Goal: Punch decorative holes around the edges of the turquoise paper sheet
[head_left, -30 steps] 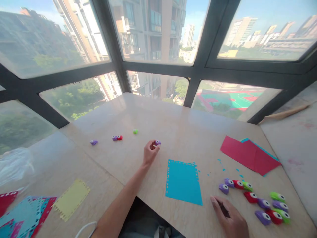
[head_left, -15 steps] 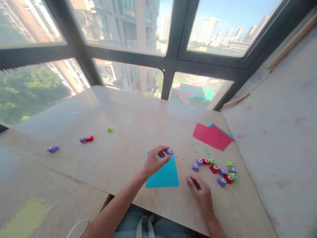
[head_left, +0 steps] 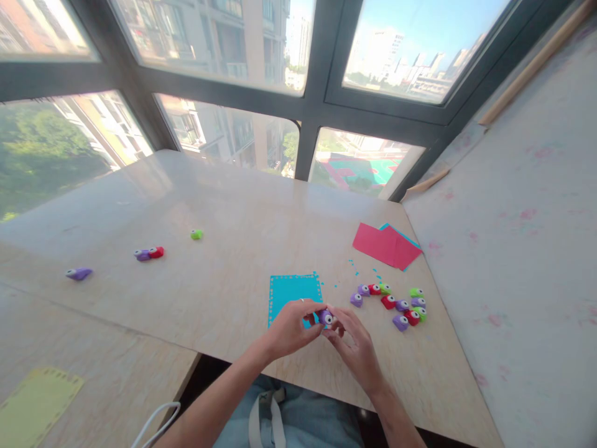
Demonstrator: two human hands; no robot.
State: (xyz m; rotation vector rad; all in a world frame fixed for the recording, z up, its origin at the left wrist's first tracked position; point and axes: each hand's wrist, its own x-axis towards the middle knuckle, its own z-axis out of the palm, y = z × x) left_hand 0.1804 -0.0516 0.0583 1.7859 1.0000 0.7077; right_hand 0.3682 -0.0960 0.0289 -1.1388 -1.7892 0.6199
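Desk (head_left: 233, 211): pale wood-look top, set in a window corner; near edge runs under the person's forearms, so the working zone is the strip closest to the body.

Red paper stack (head_left: 385, 244): lies flat at the right, a blue sheet showing only as a thin edge beneath it; how many sheets are there cannot be told.

Blue sheet (head_left: 290, 290): flat, just ahead of the hands, punched holes along its top and side edges; its near edge is covered by the hands. Small blue scraps lie scattered between it and the red stack.

Yellow sheet (head_left: 35, 401): cut off at the lower left corner of the view.

Cluster of small punches (head_left: 394, 302): purple, red and green, touching one another, right of the blue sheet, within easy reach of the right hand.

Strays well off to the left: a green punch (head_left: 196, 234), a purple-and-red pair (head_left: 148, 253), a lone purple one (head_left: 78, 273).

Left hand (head_left: 291, 323) and right hand (head_left: 357, 348): fingertips meet around one purple punch (head_left: 326, 317), pinched from both sides and lifted over the sheet's near edge. Its underside and slot are hidden by fingers.
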